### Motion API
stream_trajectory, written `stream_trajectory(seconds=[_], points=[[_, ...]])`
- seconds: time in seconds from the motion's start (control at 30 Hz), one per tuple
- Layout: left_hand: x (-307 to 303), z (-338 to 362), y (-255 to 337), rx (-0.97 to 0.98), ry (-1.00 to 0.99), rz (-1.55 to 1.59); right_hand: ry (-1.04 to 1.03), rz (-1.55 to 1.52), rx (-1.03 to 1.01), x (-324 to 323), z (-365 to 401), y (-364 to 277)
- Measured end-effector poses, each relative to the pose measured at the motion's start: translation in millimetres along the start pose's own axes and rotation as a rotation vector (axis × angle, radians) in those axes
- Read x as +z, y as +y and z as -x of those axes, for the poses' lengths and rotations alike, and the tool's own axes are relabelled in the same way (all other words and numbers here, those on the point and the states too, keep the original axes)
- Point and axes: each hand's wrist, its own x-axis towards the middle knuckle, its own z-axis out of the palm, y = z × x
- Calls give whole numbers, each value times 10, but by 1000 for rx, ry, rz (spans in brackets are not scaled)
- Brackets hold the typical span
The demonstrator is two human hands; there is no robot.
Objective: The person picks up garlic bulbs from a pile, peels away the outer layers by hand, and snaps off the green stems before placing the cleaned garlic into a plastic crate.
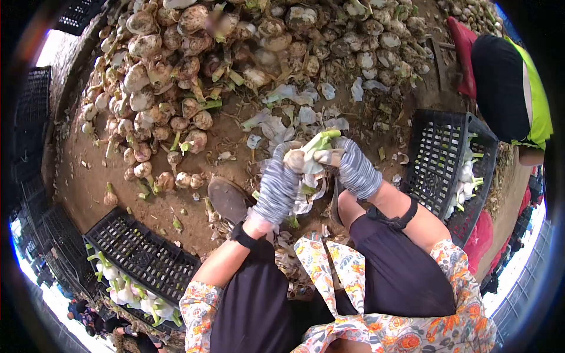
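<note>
My left hand (276, 188), in a grey knit glove, grips a muddy white bulb (303, 157) with a short green stalk. My right hand (356, 170), gloved the same way, is closed on the bulb's other side, fingers at its peeling outer skin. Both hands hold the bulb above the dirt ground in front of my knees. Loose white peelings (306, 200) hang and lie just beneath it.
A large heap of unpeeled muddy bulbs (194, 65) covers the ground ahead. A black crate (147, 259) with cleaned bulbs sits at lower left, another black crate (447, 165) at right. A person in black and yellow (512, 88) crouches at upper right. My shoe (226, 200) rests on the dirt.
</note>
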Motion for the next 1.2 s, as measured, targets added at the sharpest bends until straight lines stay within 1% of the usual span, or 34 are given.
stream_trajectory(seconds=[0.03,0.07,0.1,0.13,0.2,0.23,0.27,0.33,0.37,0.4,0.43,0.47,0.5,0.53,0.57,0.6,0.67,0.7,0.73,0.8,0.83,0.87,0.9,0.93,0.97,1.0,1.07,1.1,1.13,1.2], points=[[-31,-36,-3,-252,-119,320,-60,-128,-52,-27,6,12],[-78,-65,-6,-502,-237,640,-79,-254,-20,-25,6,2],[-201,-50,49,-730,-410,728,-96,-382,15,-20,5,-21],[-187,-43,112,-729,-410,728,-108,-507,52,-14,4,-45],[-133,-44,248,-815,-327,922,-99,-397,50,-36,-5,91],[-135,-40,257,-809,-344,1006,-88,-321,37,-47,-3,148],[-138,-44,256,-811,-345,1006,-76,-245,26,-59,-2,204],[-160,-68,251,-833,-421,1208,-136,-192,-33,-74,34,35],[-186,-76,223,-807,-494,1287,-156,-174,-53,-77,55,-58],[-176,-78,180,-807,-495,1286,-163,-118,-170,-57,83,-170],[-162,-78,130,-723,-389,1011,-169,-62,-286,-43,98,-220],[-246,-117,96,-544,-439,659,-166,-63,-286,-63,89,-201],[-328,-162,80,-383,-450,293,-148,-199,-196,-96,62,-199],[-261,-163,78,-45,-305,211,-160,-210,-54,-144,63,-231],[-303,-194,83,30,-274,48,-169,-221,88,-182,62,-291],[-350,-231,147,105,-242,-115,-169,-221,89,-161,62,-261],[-263,-202,327,71,-210,-222,-104,247,-355,-72,51,-147],[-270,-220,356,118,-215,-306,-99,171,-349,-58,18,-117],[-280,-247,331,116,-217,-308,-97,168,-348,-44,16,-84],[-301,-286,180,256,-221,-479,-85,16,-217,-32,38,-36],[-292,-263,22,310,-160,-453,-202,-42,-115,-120,29,-63],[-307,-236,-117,309,-159,-450,-202,-39,-112,-147,11,-110],[-325,-222,-163,134,-216,-25,-175,-233,-110,-161,0,-168],[-359,-208,-163,-46,-266,398,-173,-583,26,-146,0,-285],[-428,-182,-136,7,-293,317,-129,-937,158,-131,1,-403],[-425,-147,-130,7,-295,312,-129,-942,155,-174,-23,-342],[-381,-104,-123,-32,-203,345,-400,-1303,358,-316,-107,-146],[-358,-105,-106,-34,-208,341,-338,-1128,353,-314,-123,-150],[-335,-110,-79,-38,-161,342,-337,-1131,351,-287,-105,-169],[-294,-117,-42,-44,-60,346,79,419,-221,-167,-39,-284]])
